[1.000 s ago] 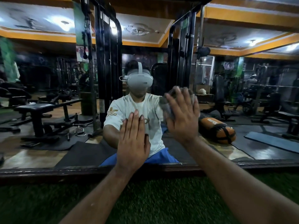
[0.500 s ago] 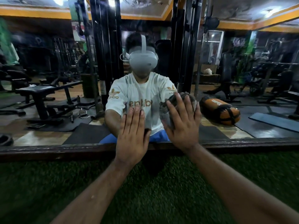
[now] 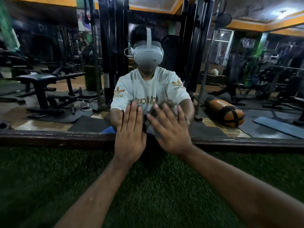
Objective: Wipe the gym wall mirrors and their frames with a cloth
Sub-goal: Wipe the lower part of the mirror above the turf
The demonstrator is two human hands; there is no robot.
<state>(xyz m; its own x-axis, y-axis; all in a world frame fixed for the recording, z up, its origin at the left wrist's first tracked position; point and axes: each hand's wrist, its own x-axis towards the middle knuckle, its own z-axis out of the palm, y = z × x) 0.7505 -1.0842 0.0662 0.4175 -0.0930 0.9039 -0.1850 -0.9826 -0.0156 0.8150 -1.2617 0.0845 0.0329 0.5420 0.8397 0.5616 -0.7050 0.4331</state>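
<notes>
Both hands are up against the wall mirror (image 3: 49, 63), low on the glass just above its bottom frame (image 3: 57, 137). Taking the grip first: the right hand (image 3: 171, 129) lies flat with its fingers spread and straight, pressing one crumpled grey cloth (image 3: 162, 104) against the glass. The cloth sits under the palm and fingers, and a bunched part of it shows past the fingertips, above and slightly left of the hand. No finger curls round it; the cloth is pinned, not pinched. The left hand (image 3: 130, 132) carries nothing. Its fingers are straight and held together, pointing up, and the palm rests flat on the mirror just beside the right hand, the two nearly touching at the thumbs. The heels of both hands overlap the dark wooden frame, which runs as one strip across the whole view.

Below the frame lies green turf (image 3: 49, 186), over which the two bare forearms reach in from the bottom edge.

In the glass, one seated person is reflected, wearing a grey headset (image 3: 148, 55) and a pale T-shirt. Behind the reflection stand one black weight bench (image 3: 37, 79) at the left, tall black machine uprights (image 3: 113, 46) in the middle, one orange punching bag (image 3: 225, 112) lying on the floor at the right, and one blue mat (image 3: 278, 127) beyond it.
</notes>
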